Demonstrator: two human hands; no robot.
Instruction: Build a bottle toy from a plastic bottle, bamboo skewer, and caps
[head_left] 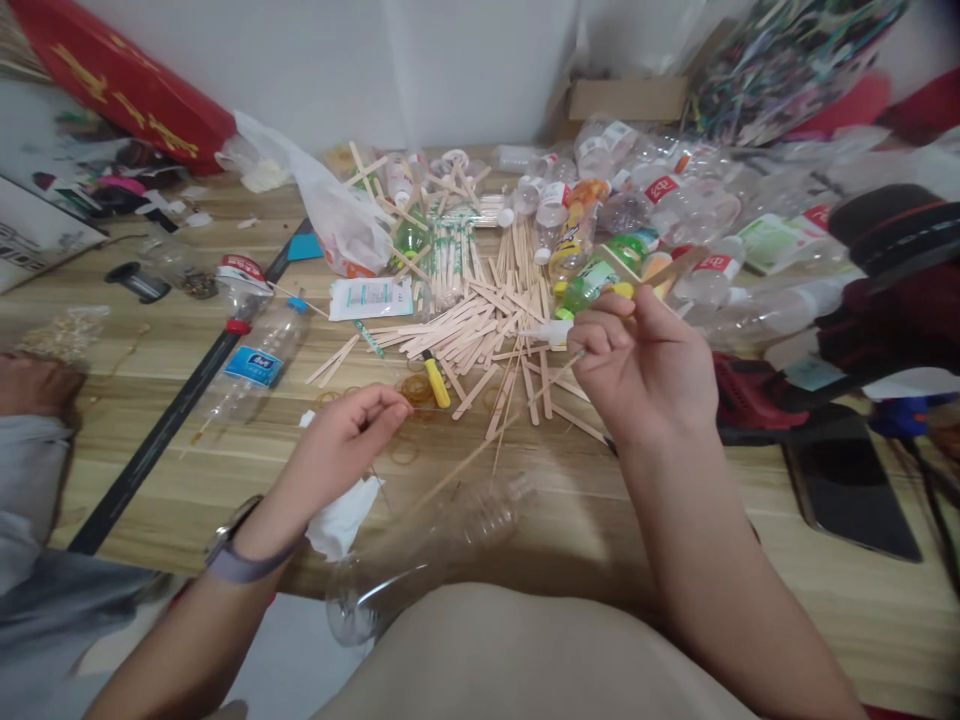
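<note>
My right hand (649, 370) is closed and raised over the table, with wooden craft sticks (619, 266) crossing at its fingertips. A long thin bamboo skewer (480, 447) slants down and left from the lower fingers of this hand. My left hand (349, 440) is pinched, thumb against forefinger, beside some tan rubber bands (417, 390); what lies in the pinch is too fine to make out. A yellow-handled screwdriver (436, 384) lies just beyond its fingertips. Between my forearms, close to my body, a clear plastic bottle (420, 560) rests on its side.
Loose craft sticks (480, 325) spread across the middle. Many plastic bottles (697, 205) crowd the back right. A blue-labelled bottle (255, 365) lies left by a dark strip (161, 440). A phone (851, 490) and red-black tool (780, 390) are right; another person's hand (34, 385) is far left.
</note>
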